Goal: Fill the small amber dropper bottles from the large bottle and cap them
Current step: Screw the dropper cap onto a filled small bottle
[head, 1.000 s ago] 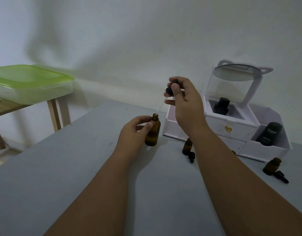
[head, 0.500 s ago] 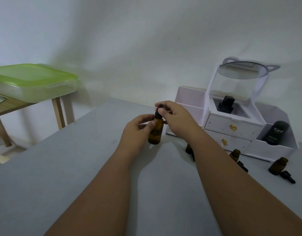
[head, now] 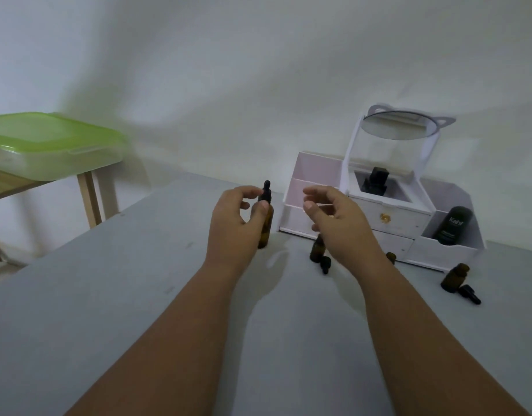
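Since the right hand let go: the dropper cap [head: 266, 192] sits on the large amber bottle [head: 267, 232]. Half a second ago thumb and finger pinched it there, and a second ago its pipette was held above the open neck.
Grey table [head: 108, 295]: both bare forearms reach over it from the near edge.
Left hand [head: 231, 223]: as before, fingers and thumb are curled round the large amber bottle, forefinger up by the cap. The bottle is about upright, base on the table.
Right hand [head: 336, 223]: drawn off to the right, clear of the bottle, fingers loosely bent, holding nothing.
Nearest small bottle [head: 317, 250]: uncapped, below the right hand, its loose dropper [head: 325, 264] just beside it; unmoved.
Second small bottle [head: 391, 257]: mostly hidden behind the right wrist.
Third small bottle [head: 455, 276]: uncapped, far right, another loose dropper [head: 469, 294] just beside it.
White organiser [head: 387, 223]: behind the bottles, with a black Kahf bottle [head: 452, 225] in its right compartment and a round mirror [head: 401, 127] on top.
Green-lidded box [head: 48, 145]: on a wooden side table [head: 87, 193], far left.
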